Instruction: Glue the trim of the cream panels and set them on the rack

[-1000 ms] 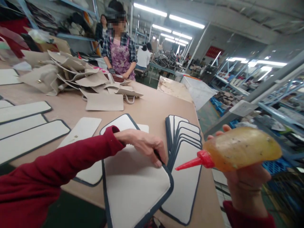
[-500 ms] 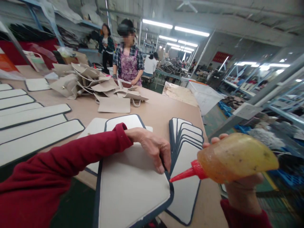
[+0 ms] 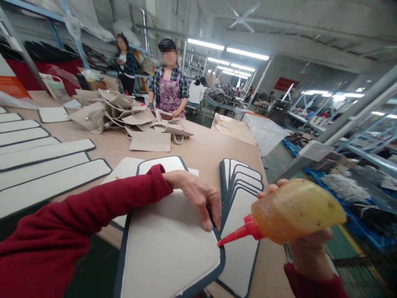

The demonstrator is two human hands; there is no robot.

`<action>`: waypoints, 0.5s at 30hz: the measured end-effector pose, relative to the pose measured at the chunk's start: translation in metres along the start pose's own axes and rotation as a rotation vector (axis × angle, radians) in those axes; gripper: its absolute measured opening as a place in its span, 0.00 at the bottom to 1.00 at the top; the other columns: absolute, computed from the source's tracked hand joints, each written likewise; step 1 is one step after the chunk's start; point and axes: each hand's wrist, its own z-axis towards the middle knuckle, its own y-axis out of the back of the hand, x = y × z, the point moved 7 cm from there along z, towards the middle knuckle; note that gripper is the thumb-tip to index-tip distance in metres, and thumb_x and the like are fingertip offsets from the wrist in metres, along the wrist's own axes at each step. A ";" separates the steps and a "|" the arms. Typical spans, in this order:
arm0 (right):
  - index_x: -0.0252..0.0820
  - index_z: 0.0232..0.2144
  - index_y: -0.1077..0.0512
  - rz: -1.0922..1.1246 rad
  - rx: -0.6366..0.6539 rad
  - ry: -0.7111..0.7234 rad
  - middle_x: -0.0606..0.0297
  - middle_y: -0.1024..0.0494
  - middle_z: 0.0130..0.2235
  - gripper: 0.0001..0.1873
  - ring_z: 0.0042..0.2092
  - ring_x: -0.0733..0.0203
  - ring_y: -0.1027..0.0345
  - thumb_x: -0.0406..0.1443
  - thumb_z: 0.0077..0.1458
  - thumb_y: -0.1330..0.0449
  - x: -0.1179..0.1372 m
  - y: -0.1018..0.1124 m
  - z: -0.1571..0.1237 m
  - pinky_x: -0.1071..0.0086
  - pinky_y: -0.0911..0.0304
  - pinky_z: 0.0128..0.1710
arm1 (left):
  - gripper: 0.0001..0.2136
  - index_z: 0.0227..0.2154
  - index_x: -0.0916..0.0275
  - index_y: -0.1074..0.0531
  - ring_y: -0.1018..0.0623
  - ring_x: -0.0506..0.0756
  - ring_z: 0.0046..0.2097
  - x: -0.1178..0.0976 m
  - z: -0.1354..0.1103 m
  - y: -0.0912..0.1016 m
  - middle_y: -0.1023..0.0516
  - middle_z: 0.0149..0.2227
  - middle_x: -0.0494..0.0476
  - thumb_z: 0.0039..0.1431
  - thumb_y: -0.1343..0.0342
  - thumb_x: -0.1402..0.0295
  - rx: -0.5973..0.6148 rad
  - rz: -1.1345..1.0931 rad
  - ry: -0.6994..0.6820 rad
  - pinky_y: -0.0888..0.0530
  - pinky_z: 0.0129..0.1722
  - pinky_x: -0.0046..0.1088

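Observation:
My left hand (image 3: 200,198) lies on a white panel with a dark blue edge (image 3: 167,248), its fingertips curled over the panel's right edge. My right hand (image 3: 310,248) grips a yellowish squeeze bottle of glue (image 3: 294,211). The bottle's red nozzle (image 3: 235,236) points left and down, and its tip touches the panel's right edge just below my left fingers. To the right of the panel lies a fanned stack of similar blue-edged panels (image 3: 245,182).
Long white blue-edged strips (image 3: 46,169) lie in rows at the left of the wooden table (image 3: 204,149). A heap of beige bag pieces (image 3: 124,111) sits further back. A person in a floral apron (image 3: 169,89) works at the far end, others behind. Shelving stands at right.
The bottle has moved down and left, bringing the red nozzle tip onto the panel's edge. My left hand stays on the panel. The view has tilted up a little.

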 end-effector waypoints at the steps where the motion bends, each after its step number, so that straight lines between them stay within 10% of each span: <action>1: 0.46 0.35 0.24 -0.011 -0.019 -0.021 0.63 0.26 0.30 0.44 0.29 0.48 0.28 0.59 0.09 0.30 -0.001 0.002 -0.001 0.51 0.28 0.24 | 0.03 0.25 0.63 0.17 0.22 0.58 0.37 0.000 0.000 0.000 0.19 0.28 0.52 0.44 0.32 0.73 0.001 0.002 0.002 0.27 0.40 0.29; 9: 0.50 0.41 0.25 0.067 0.238 -0.003 0.62 0.22 0.34 0.40 0.33 0.50 0.25 0.58 0.22 0.30 0.000 -0.005 -0.006 0.57 0.27 0.30 | 0.07 0.26 0.64 0.17 0.23 0.57 0.37 0.001 -0.005 0.002 0.19 0.27 0.52 0.45 0.31 0.65 -0.013 0.023 -0.008 0.27 0.40 0.28; 15: 0.46 0.35 0.24 0.003 -0.048 0.058 0.66 0.22 0.31 0.41 0.31 0.51 0.26 0.56 0.13 0.29 0.009 0.008 -0.005 0.58 0.25 0.27 | 0.11 0.28 0.66 0.17 0.24 0.56 0.34 0.003 -0.010 0.008 0.20 0.26 0.53 0.46 0.32 0.62 -0.047 0.037 -0.028 0.28 0.36 0.26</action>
